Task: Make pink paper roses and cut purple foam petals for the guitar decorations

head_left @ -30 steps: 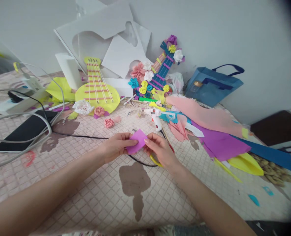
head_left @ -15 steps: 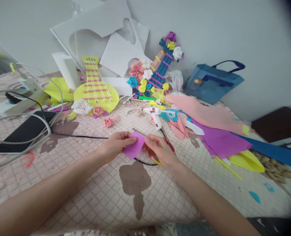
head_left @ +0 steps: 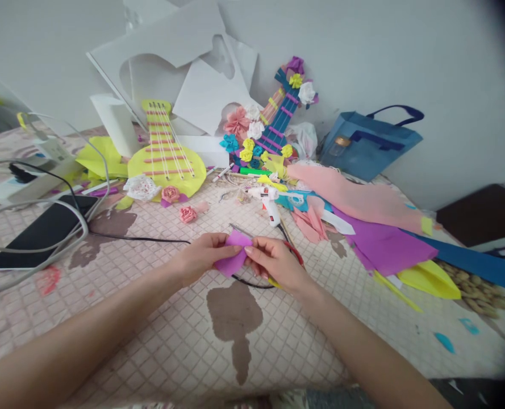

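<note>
A small piece of purple crepe paper (head_left: 232,262) is held between my two hands above the table. My left hand (head_left: 205,257) pinches its left side, thumb lying across the front. At its right edge, my right hand (head_left: 273,260) closes with thumb and fingertips on the paper. Under and behind the right hand lies a tool with red and yellow handles (head_left: 295,253), which looks like scissors; the hand covers most of it. Just beyond the hands rests a white hot glue gun (head_left: 271,205). Pink paper roses (head_left: 188,214) lie to the left of it.
A yellow paper guitar (head_left: 167,165) and a blue one with paper flowers (head_left: 280,122) lean at the back. Crepe paper sheets (head_left: 384,244) and a blue bag (head_left: 363,145) are on the right. Cables (head_left: 141,237), a black tablet-like slab (head_left: 43,233) and a power strip (head_left: 30,176) occupy the left.
My right thumb and fingers have shifted slightly left, further onto the purple paper. The left hand stays nearly where it was, still pinching the paper.
</note>
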A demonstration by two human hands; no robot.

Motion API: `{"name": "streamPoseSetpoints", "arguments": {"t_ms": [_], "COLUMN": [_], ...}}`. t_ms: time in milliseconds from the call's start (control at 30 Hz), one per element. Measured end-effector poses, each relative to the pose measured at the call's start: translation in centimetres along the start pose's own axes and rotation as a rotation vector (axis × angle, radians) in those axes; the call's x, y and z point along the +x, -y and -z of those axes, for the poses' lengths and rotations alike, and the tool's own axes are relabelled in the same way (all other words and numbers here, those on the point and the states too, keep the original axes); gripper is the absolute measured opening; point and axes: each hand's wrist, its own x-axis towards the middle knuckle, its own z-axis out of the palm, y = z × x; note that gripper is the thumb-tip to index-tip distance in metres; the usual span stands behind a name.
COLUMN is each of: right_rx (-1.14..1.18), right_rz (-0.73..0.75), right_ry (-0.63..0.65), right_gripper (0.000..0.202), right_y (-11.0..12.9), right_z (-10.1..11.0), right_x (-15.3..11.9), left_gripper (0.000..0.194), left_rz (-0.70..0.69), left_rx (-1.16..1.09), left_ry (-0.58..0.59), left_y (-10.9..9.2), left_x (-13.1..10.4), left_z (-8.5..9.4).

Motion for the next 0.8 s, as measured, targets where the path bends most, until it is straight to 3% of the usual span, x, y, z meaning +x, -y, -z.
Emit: {"name": "streamPoseSetpoints", "arguments": {"t_ms": [333,800], "right_rx": [-0.049,-0.017], "right_rz": [0.006,0.007], "right_ry": [0.013,-0.009], "right_gripper": [0.029,0.033], "right_y": [-0.93,-0.29], "right_z": [0.00,-0.33], "right_x": [0.21,0.15], "left_gripper": [0.033,0.033], "left_rz": [0.007,0.004], "left_rx": [-0.108,-0.098], "left_ry": [-0.059,-0.084], "left_y": [0.02,0.57], "left_x": [0.07,0.19], "left_z": [-0.30,-0.55]}}
